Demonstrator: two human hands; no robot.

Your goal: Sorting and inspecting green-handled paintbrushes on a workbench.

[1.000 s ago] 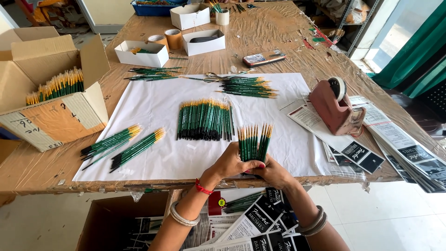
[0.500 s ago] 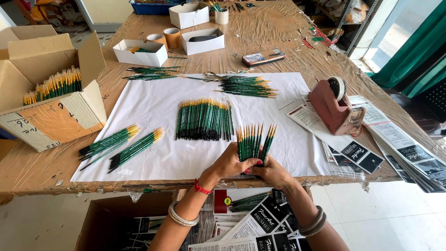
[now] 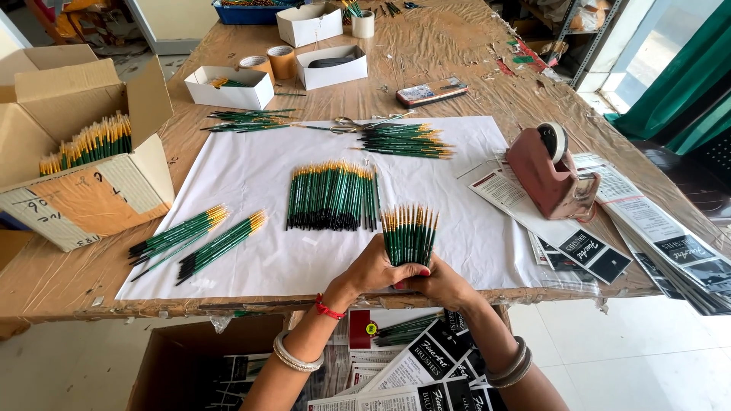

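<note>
Both hands, left hand (image 3: 375, 268) and right hand (image 3: 444, 285), are clamped together on a bundle of green brushes (image 3: 409, 234). Its long axis points to 12 o'clock, bristles up, with the laid-out brush row (image 3: 332, 196) at 11 o'clock, nearer the left.

brush bundle (image 3: 409, 234) handle ends hidden in hands | black-label packets (image 3: 689, 262) cut off right

Two bare forearms reached up from the bottom of the view and met at the middle. The left hand (image 3: 375, 268) and the right hand (image 3: 444, 285) were pressed together, fingers curled shut, thumbs near one another. The left wrist wore a red thread and, lower down, silver bangles. The right wrist wore dark bangles. Red nail polish showed on one fingertip.
</note>
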